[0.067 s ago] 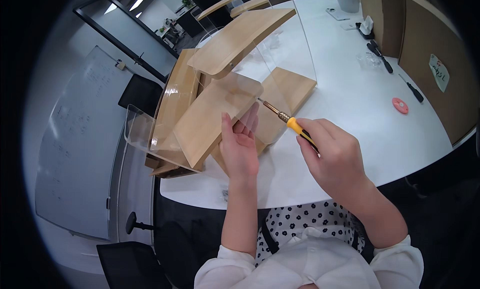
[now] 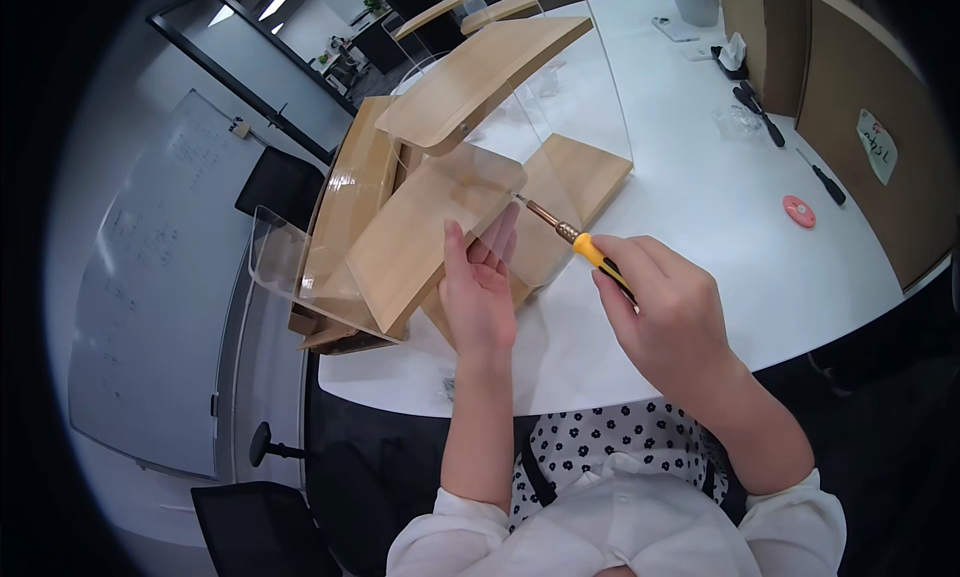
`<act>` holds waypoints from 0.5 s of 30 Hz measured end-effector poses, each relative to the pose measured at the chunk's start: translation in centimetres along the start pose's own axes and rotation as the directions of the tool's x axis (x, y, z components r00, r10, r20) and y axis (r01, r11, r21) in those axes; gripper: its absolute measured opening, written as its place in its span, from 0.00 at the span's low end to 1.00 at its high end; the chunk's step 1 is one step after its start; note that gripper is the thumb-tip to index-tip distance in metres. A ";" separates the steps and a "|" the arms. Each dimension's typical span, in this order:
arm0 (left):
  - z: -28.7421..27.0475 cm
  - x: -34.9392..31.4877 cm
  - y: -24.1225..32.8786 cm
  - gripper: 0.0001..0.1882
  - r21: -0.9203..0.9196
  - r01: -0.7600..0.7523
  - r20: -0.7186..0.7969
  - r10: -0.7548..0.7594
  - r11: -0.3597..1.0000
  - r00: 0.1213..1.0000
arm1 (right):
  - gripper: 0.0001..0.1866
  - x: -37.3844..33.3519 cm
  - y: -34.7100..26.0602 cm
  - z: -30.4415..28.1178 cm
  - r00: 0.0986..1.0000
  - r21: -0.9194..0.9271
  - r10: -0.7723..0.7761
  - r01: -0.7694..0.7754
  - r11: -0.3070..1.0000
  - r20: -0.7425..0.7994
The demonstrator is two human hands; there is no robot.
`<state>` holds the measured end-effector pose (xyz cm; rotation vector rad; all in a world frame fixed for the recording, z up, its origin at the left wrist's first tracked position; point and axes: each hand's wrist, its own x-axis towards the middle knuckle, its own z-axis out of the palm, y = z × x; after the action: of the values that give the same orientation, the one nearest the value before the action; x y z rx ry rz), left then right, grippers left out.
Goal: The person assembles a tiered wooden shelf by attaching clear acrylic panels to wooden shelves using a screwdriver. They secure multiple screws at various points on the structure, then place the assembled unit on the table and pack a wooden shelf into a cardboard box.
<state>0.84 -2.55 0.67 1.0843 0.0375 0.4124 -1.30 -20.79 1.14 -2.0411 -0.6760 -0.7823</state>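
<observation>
Two hands work at frame centre: the left hand [image 2: 480, 287] presses open-fingered against a tilted wooden shelf panel [image 2: 420, 239], while the right hand [image 2: 662, 307] grips a yellow-handled screwdriver [image 2: 572, 239]. That panel looks stiff and light, but its clear acrylic sides [image 2: 275, 257] seem slippery and brittle, so the wood edges are likely the safer hold.

A white table [image 2: 760, 277] with a curved edge fills the centre and right of the frame, running toward the upper right. At the right edge stand brown cardboard boxes [image 2: 850, 87]. On the left side leans or stands a large whiteboard [image 2: 150, 307] with faint writing, and a dark glass partition [image 2: 250, 87] with a black frame runs across the upper left. Ceiling lights [image 2: 275, 4] glow at the upper left. A black office chair [image 2: 255, 522] sits at the lower left on a pale grey floor [image 2: 260, 377], and another dark chair [image 2: 280, 187] stands beside the whiteboard.
</observation>
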 end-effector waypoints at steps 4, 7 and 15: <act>-0.6 0.7 -0.4 0.32 0.004 0.032 0.015 -0.032 0.999 0.999 | 0.11 0.0 -0.3 0.0 1.000 0.019 -0.006 0.007 1.000 -0.023; -1.2 1.3 -0.8 0.33 -0.004 0.078 0.047 -0.078 0.997 0.996 | 0.10 0.0 -0.2 0.1 0.999 0.057 0.022 -0.021 0.998 -0.027; -1.0 1.5 -1.0 0.29 0.032 0.040 0.031 -0.041 0.999 0.999 | 0.08 0.0 -0.4 -0.2 0.996 0.093 0.088 -0.088 0.992 0.002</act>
<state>2.29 -1.65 -0.43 1.1190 0.0377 0.3588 -1.60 -20.71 1.43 -1.9714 -0.6058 -0.6897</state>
